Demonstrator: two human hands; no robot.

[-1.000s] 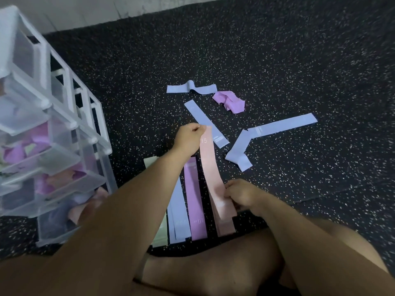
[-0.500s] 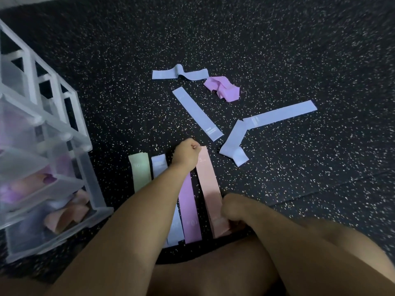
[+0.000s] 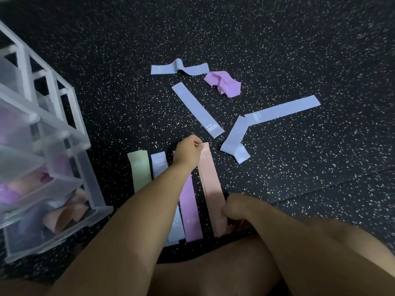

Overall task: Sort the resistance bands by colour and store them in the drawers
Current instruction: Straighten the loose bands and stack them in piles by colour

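Left hand (image 3: 189, 153) pinches the far end of the pink band (image 3: 210, 184), right hand (image 3: 237, 207) grips its near end. Band lies flat on floor (image 3: 299, 60), rightmost in near row. Drawer unit (image 3: 64, 133) at left edge, cropped. Open floor far right. Left forearm hides part of the blue row band (image 3: 159, 165).

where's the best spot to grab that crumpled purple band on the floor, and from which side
Pinch the raised folds in the middle of the crumpled purple band, from straight above. It is bunched, so creases stand off the floor; the wavy blue band crowds its far-left end.
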